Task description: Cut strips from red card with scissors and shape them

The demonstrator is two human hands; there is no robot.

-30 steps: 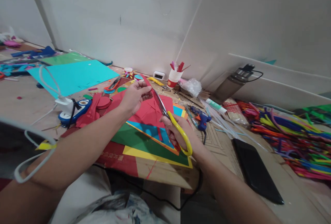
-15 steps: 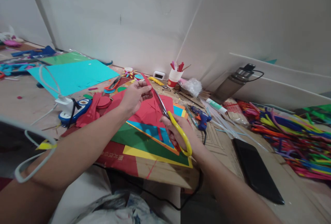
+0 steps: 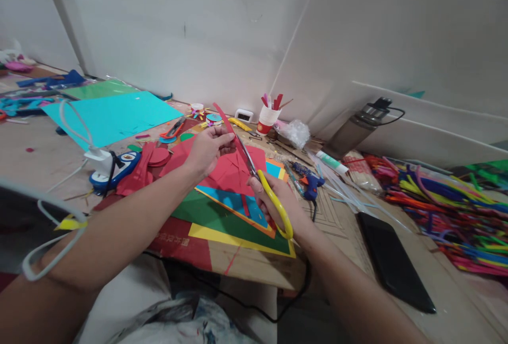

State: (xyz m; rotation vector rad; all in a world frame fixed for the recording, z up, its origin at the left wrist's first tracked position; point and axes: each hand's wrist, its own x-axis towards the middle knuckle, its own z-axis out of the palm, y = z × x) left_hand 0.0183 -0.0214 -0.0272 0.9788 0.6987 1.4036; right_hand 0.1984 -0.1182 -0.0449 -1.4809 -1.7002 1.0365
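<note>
pinching red strip [image 3: 222,116] in left hand [image 3: 209,152]; right hand [image 3: 289,199] gripping scissors [image 3: 268,186], blades [image 3: 246,156] between hands.

1. The tabletop [image 3: 39,159] has a pale surface, strewn with scraps at left; brown cardboard [image 3: 337,233], partly red, covers its middle as far as the near edge.
2. Close to the middle of that edge lie overlapping coloured sheets [image 3: 222,219], with green and yellow ones showing nearest it.
3. Toward the far left corner: a cyan sheet [image 3: 119,114].
4. Along the far edge: a small white device [image 3: 244,116], a paper cup [image 3: 269,120], a dark bottle [image 3: 349,135].
5. Toward the right edge: heaped fuzzy stems [image 3: 456,211].
6. Right of the sheets: a blue glue gun [image 3: 313,186], then, closer to the near edge, a flat black object [image 3: 397,262].
</note>
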